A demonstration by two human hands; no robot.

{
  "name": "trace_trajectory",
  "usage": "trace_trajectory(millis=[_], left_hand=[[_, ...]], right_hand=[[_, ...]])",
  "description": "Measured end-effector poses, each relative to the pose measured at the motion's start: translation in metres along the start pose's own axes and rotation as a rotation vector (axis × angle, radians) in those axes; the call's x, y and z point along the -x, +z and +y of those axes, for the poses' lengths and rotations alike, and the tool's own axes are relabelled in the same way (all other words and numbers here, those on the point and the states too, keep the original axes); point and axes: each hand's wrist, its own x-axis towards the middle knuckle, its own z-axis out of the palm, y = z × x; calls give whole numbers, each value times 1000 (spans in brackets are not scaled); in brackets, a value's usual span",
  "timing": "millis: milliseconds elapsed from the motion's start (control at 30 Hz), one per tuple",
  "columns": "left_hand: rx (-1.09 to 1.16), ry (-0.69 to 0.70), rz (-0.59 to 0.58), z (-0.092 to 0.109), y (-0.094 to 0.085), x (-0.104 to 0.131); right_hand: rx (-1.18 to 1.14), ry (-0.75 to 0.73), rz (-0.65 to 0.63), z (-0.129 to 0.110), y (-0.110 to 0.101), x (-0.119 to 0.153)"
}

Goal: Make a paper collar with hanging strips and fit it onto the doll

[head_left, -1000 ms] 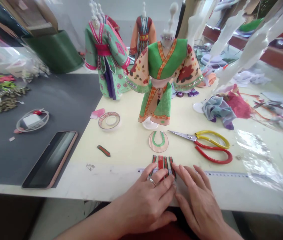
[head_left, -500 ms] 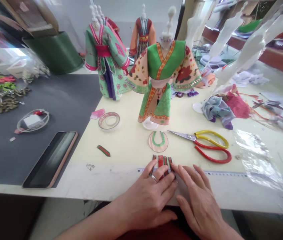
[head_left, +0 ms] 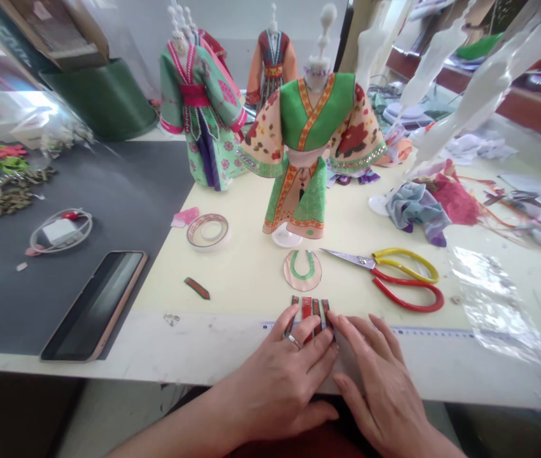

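Several short red and dark green strips (head_left: 307,308) lie side by side at the table's front edge. The fingertips of my left hand (head_left: 289,369) rest spread on them, pressing them flat. My right hand (head_left: 375,369) is open beside it, its index fingertip touching the rightmost strip. Just beyond the strips lies a round pinkish piece with a green U-shaped band (head_left: 303,275). One more strip (head_left: 197,288) lies apart to the left. Behind the round piece stands a doll form in a green and floral robe (head_left: 318,121). My fingers cover the strips' lower ends.
Scissors (head_left: 380,272) with yellow and red handles lie right of the round piece. A ruler (head_left: 433,333) runs along the front edge. A tape roll (head_left: 207,231) and a phone (head_left: 95,305) are on the left, a clear plastic bag (head_left: 494,299) on the right. Dressed dolls (head_left: 203,114) stand behind.
The view has shifted very slightly. Both hands keep nearly the same place, with my right thumb a little further left.
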Motion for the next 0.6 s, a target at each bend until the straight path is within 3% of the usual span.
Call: trace_trajectory(millis=[600], left_hand=[[-3, -5, -11, 0, -1, -1]], right_hand=[[-154, 132, 16, 3, -2, 1]])
